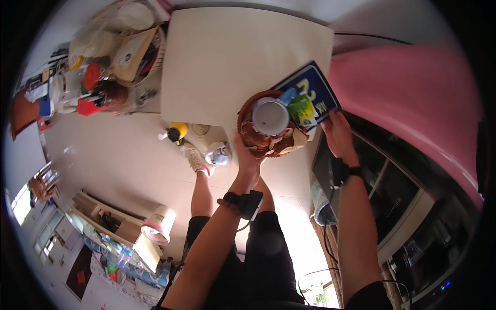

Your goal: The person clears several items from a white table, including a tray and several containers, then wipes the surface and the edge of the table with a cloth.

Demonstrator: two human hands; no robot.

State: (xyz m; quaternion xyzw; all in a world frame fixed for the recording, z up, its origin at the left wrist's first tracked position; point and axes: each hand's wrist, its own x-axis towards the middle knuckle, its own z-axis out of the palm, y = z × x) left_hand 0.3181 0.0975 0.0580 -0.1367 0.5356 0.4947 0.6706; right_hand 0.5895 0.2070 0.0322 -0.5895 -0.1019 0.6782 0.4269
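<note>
My left hand (248,164) grips the near side of a round reddish-brown bowl (241,112) in front of me. Inside the bowl stand a white cup with a blue rim (270,117), brown and pale peel-like scraps (277,145) and a green and yellow packet (302,109). My right hand (341,131) holds the near corner of a dark blue plate sign (323,87) with pale writing. The sign lies partly behind the bowl and the packet. Both bowl and sign are over the near right part of a white tabletop (221,58); whether they touch it I cannot tell.
Left of the tabletop, a crowded surface holds a basket (159,58), a red-lidded jar (92,76) and other containers. A yellow and black bottle (177,131) is below the table edge. Pink covering (403,93) borders the right; a white bin (159,223) is lower left.
</note>
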